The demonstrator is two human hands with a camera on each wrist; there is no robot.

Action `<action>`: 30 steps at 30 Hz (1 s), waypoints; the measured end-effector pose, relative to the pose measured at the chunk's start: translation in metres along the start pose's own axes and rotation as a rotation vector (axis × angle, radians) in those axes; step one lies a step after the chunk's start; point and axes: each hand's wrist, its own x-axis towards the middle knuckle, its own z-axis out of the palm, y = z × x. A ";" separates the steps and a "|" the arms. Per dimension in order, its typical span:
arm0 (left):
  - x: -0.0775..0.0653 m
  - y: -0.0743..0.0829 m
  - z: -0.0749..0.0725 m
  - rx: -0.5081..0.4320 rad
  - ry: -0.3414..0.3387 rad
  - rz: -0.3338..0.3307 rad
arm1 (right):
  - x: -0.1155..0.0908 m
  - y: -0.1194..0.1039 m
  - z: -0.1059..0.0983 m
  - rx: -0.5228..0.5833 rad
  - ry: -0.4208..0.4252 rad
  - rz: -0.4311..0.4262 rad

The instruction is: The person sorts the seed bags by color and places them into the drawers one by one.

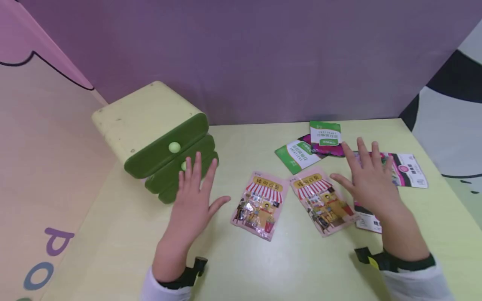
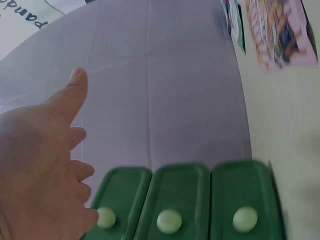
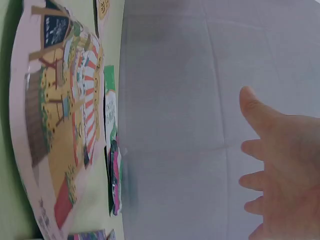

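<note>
My left hand [image 1: 192, 209] hovers in front of a cream drawer box [image 1: 150, 117], fingers spread, holding nothing. The box has three green drawer fronts [image 2: 182, 192] with round pale knobs, all closed. My right hand [image 1: 374, 184], also spread and empty, hovers over packets on the right. Beneath it, a white-and-pink packet [image 1: 412, 169] and another white-ended packet [image 1: 369, 221] are partly hidden. Between the hands lie two pink packets with striped-awning pictures, one on the left [image 1: 260, 205] and one on the right [image 1: 320, 200], the latter nearer my right hand.
Behind the pink packets, a green-and-white packet [image 1: 297, 154] lies partly under another green, white and magenta packet [image 1: 325, 138]. A purple-grey panel [image 1: 263, 62] stands along the back edge of the pale table [image 1: 263, 267]. A printed pink surface [image 1: 49, 167] borders the left.
</note>
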 end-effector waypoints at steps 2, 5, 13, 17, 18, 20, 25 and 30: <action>-0.001 -0.011 -0.007 0.008 0.077 0.026 | 0.003 -0.003 0.001 0.007 0.008 -0.009; -0.001 -0.031 -0.020 0.033 0.222 0.094 | 0.009 -0.011 0.004 0.040 0.018 -0.036; 0.011 -0.080 -0.060 0.091 0.462 0.225 | 0.043 -0.062 0.022 0.212 -0.053 -0.183; 0.020 -0.098 -0.077 0.118 0.399 0.166 | 0.061 -0.099 0.039 0.389 -0.160 -0.224; 0.022 -0.102 -0.080 0.117 0.372 0.149 | 0.065 -0.108 0.044 0.439 -0.193 -0.231; 0.026 -0.107 -0.085 0.125 0.297 0.114 | 0.072 -0.124 0.053 0.532 -0.262 -0.246; 0.032 -0.114 -0.089 0.113 0.157 0.053 | 0.089 -0.158 0.078 0.688 -0.422 -0.234; 0.035 -0.116 -0.090 0.096 0.094 0.032 | 0.100 -0.187 0.096 0.711 -0.529 -0.197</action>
